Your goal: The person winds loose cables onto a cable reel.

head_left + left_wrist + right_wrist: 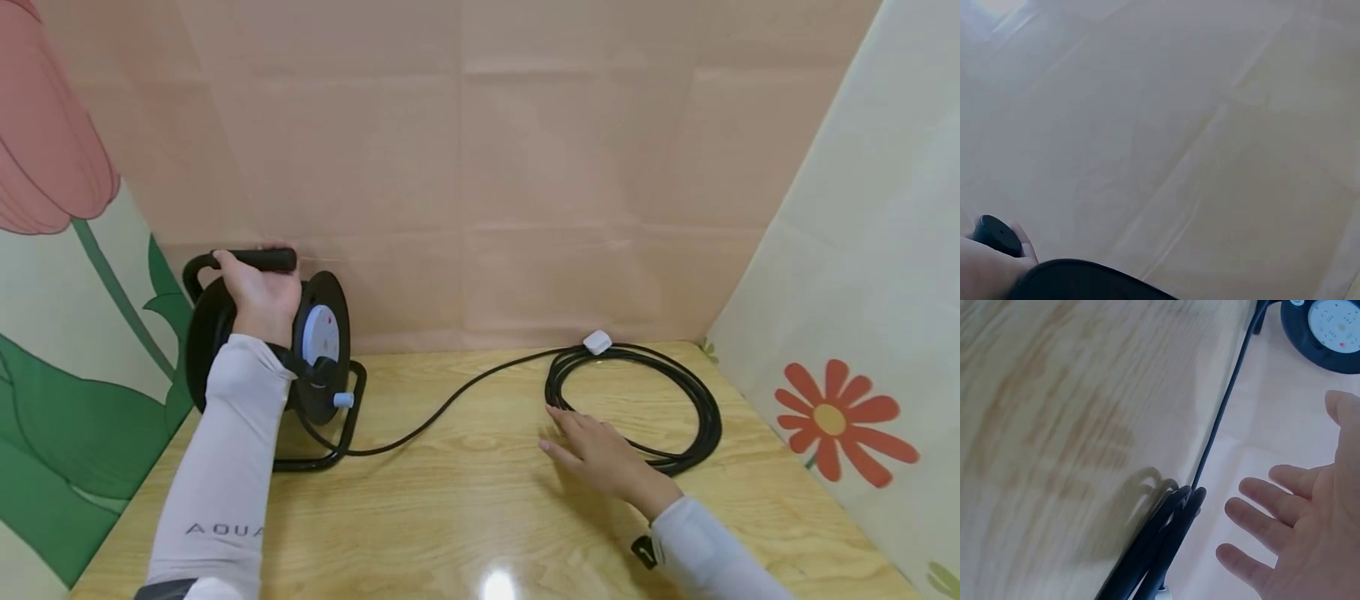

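Note:
A black cable reel [341,304] with a white round socket face [321,333] stands upright on its tubular frame at the table's left. My left hand [264,293] grips its top handle [276,260]; the left wrist view shows the handle's end [999,236] past the fingers. From the reel a black cable runs right to a loose coil [708,417], where a white plug [597,342] lies at the far side. Over the coil's near left edge my right hand [603,454] hovers, palm down. Its fingers [1263,522] are spread and hold nothing.
The wooden table [450,517] meets a pinkish backdrop [525,208] at the back. Printed flower sheets hang on both sides. A light blue knob [343,400] juts from the reel's side.

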Demonstrator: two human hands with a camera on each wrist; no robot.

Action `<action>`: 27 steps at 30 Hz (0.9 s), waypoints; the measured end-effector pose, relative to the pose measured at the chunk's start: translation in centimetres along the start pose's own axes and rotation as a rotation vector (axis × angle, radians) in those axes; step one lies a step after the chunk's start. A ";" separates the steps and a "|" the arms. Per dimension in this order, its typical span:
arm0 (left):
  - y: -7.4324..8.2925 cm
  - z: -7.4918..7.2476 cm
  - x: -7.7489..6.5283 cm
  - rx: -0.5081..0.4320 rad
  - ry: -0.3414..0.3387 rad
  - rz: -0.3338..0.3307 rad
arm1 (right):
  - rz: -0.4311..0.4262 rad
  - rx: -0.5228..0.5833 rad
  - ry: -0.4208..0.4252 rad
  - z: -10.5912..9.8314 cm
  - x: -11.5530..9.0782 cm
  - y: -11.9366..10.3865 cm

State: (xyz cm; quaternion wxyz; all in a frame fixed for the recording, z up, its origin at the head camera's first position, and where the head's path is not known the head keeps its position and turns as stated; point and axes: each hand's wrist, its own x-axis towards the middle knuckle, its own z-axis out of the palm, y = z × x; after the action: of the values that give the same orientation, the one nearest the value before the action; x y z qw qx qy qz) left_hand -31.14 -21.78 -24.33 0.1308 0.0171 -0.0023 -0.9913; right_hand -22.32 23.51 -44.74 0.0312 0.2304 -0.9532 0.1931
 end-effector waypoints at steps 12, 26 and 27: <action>-0.2 0.0 0.3 0.108 0.038 0.072 | 0.004 0.055 -0.055 0.8 -0.2 0.3; 2.0 0.4 0.1 0.299 0.110 -0.085 | 0.028 0.078 -0.051 0.6 -0.7 0.6; 2.1 0.5 0.1 0.301 0.112 -0.099 | 0.025 0.080 -0.049 0.6 -0.7 0.6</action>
State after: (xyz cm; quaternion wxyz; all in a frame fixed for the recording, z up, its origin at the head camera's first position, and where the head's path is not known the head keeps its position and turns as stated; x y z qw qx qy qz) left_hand -30.68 -23.79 -23.84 0.0778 0.0920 -0.1427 -0.9824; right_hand -21.96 24.05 -45.62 -0.0037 0.2242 -0.9480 0.2257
